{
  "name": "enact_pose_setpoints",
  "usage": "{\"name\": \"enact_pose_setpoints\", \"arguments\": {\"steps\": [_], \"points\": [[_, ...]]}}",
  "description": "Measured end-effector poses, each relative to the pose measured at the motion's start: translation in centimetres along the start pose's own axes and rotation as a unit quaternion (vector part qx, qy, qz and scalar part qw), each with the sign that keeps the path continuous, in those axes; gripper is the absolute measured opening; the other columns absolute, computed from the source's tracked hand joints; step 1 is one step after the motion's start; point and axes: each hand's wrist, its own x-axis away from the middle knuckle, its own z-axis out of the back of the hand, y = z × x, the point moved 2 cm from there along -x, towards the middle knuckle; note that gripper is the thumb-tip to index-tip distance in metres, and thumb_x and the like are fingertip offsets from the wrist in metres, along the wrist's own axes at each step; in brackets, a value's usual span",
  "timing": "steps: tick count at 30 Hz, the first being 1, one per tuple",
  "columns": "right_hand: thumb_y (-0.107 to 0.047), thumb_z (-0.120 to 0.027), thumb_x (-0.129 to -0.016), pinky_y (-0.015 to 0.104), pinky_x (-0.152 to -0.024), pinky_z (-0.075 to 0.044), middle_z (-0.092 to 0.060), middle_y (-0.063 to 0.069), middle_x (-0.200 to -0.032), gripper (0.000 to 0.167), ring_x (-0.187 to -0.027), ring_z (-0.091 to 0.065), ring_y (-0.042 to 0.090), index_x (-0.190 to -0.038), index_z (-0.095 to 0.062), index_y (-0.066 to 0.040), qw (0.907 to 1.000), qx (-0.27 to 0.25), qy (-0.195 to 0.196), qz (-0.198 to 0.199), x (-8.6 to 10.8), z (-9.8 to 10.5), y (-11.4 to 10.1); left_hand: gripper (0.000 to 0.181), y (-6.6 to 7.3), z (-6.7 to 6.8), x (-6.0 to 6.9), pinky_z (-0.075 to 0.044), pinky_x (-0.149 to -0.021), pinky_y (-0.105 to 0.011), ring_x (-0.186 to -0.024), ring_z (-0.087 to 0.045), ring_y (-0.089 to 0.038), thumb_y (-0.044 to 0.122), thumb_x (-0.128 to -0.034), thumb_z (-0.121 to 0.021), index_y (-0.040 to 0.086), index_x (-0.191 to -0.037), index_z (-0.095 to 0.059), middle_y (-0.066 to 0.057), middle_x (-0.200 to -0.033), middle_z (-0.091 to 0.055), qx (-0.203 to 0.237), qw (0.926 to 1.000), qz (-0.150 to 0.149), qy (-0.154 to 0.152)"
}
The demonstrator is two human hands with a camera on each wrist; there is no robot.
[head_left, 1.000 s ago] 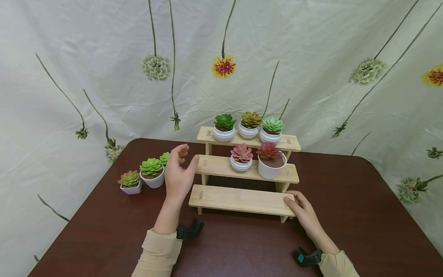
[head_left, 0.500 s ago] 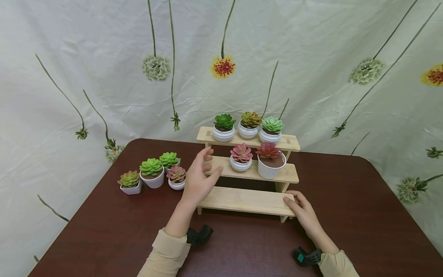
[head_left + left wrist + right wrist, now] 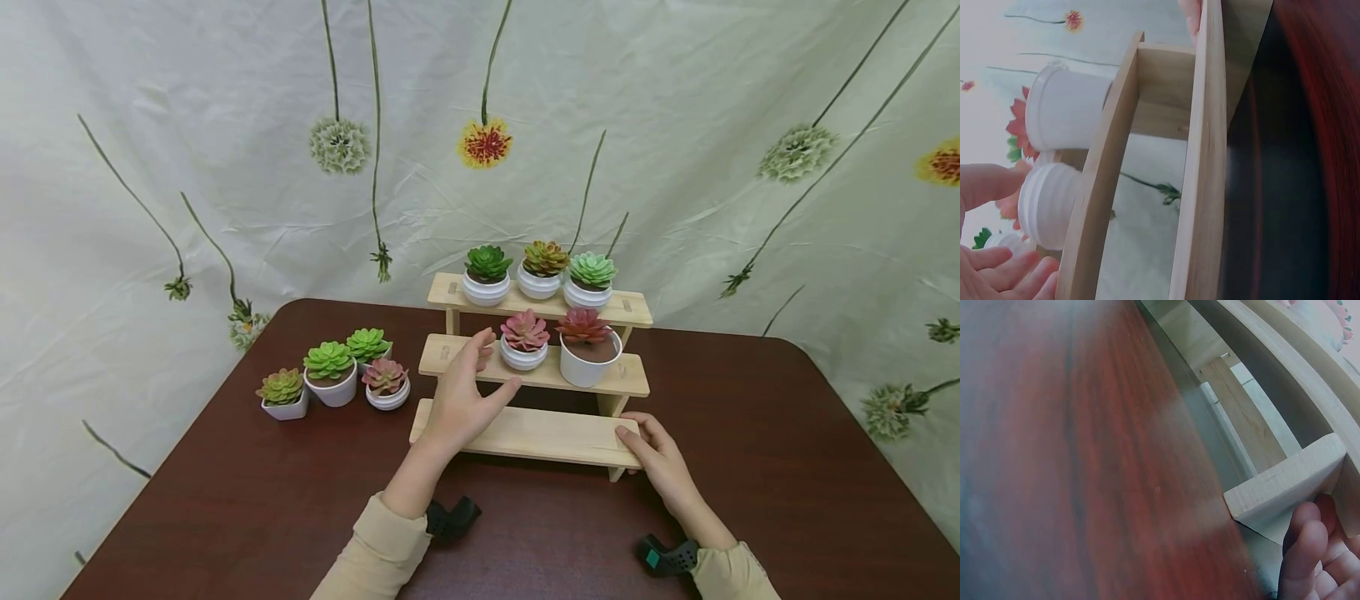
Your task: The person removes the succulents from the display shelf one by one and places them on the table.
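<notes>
A three-tier wooden stand [image 3: 525, 433] stands on the table. My left hand [image 3: 461, 404] hovers before its middle tier, thumb and fingers spread, beside the pink succulent in a ribbed white pot [image 3: 523, 357]. In the left wrist view, that ribbed pot [image 3: 1050, 203] lies between thumb and fingers; contact is unclear. To its right is a red succulent in a larger white pot [image 3: 588, 365]. My right hand [image 3: 660, 462] grips the right end of the lowest tier, thumb on top. In the right wrist view its curled fingers [image 3: 1307, 550] are beside the stand's leg [image 3: 1285, 481].
On the top tier sit a dark green succulent [image 3: 486, 287], an orange-green one [image 3: 540, 279] and a pale green one [image 3: 588, 292]. Several more potted succulents, including a bright green one [image 3: 330, 383] and a pink one [image 3: 387, 396], stand left on the dark table [image 3: 225, 492].
My left hand has moved right from the stand's left end to the pink succulent on the middle tier, uncovering the pink one on the table. The right hand has stayed put.
</notes>
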Motion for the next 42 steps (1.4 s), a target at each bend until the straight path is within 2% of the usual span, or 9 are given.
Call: {"name": "enact_pose_setpoints", "arguments": {"steps": [7,20,26,33,42], "points": [[-0.02,-0.056,-0.095,0.027,-0.053,-0.045,-0.058,0.002,-0.079,0.031,-0.06,-0.053,0.012,-0.12,-0.052,-0.001,1.0,0.006,-0.001,0.002,0.0,0.0,0.0,0.07,0.1,-0.8,-0.1,-0.043,-0.096,-0.036,-0.118,-0.05,-0.024,0.021,-0.0823,-0.072,0.001,-0.14,-0.037,-0.012,-0.136,-0.047,-0.016,0.9998,-0.006,-0.004],[-0.023,-0.057,-0.095,0.027,-0.052,-0.045,-0.056,0.003,-0.076,0.031,-0.057,-0.051,0.013,-0.119,-0.053,-0.004,0.9999,0.008,0.001,0.008,-0.2,0.3,0.2,0.067,-0.4,-1.2,-0.8,-0.045,-0.091,-0.036,-0.112,-0.054,-0.021,0.023,-0.0815,-0.071,0.006,-0.139,-0.04,-0.011,-0.128,-0.054,-0.029,0.9994,-0.017,0.005],[-0.024,-0.057,-0.095,0.027,-0.052,-0.045,-0.055,0.004,-0.074,0.031,-0.056,-0.051,0.013,-0.119,-0.053,-0.004,0.9999,0.009,0.0,0.01,-0.2,0.3,0.3,0.065,-0.5,-1.2,-0.8,-0.045,-0.091,-0.037,-0.11,-0.054,-0.022,0.022,-0.0816,-0.072,0.004,-0.137,-0.042,-0.011,-0.13,-0.052,-0.013,0.9997,-0.02,0.008],[-0.023,-0.057,-0.095,0.027,-0.052,-0.045,-0.056,0.004,-0.076,0.031,-0.057,-0.051,0.013,-0.119,-0.053,-0.004,0.9999,0.011,0.001,0.01,-0.3,0.3,0.2,0.066,-0.4,-1.4,-0.9,-0.046,-0.09,-0.036,-0.108,-0.055,-0.024,0.022,-0.0801,-0.073,0.002,-0.135,-0.042,-0.011,-0.127,-0.053,-0.027,0.9992,-0.027,0.014],[-0.023,-0.057,-0.094,0.027,-0.053,-0.045,-0.055,0.005,-0.075,0.031,-0.057,-0.052,0.014,-0.119,-0.053,-0.005,0.9999,0.014,0.003,0.003,-0.2,0.2,0.3,0.07,-0.3,-1.6,-1.3,-0.047,-0.088,-0.034,-0.108,-0.055,-0.023,0.026,-0.0806,-0.073,0.002,-0.137,-0.039,-0.012,-0.13,-0.051,-0.014,0.9997,-0.011,0.016]]}}
